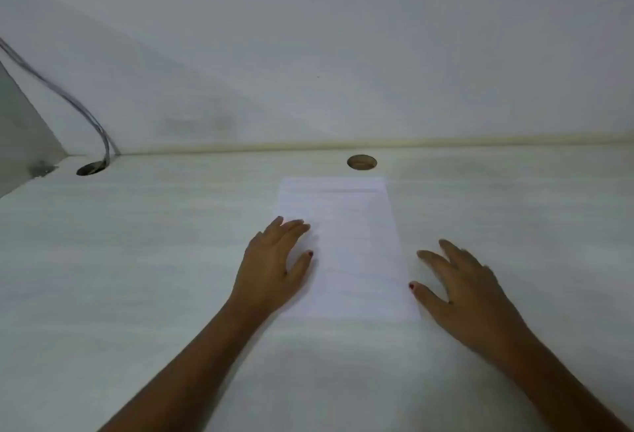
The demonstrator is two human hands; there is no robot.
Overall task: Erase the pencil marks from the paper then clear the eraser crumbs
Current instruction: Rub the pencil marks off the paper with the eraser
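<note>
One paper mid-table, toward far edge. Left hand flat, fingers spread on paper's left edge; right hand spread beside right edge. Two cable holes.

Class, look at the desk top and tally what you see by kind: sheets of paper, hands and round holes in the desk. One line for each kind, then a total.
paper: 1
hands: 2 (left hand, right hand)
round holes: 2 (left hole, right hole)
Total: 5
</note>
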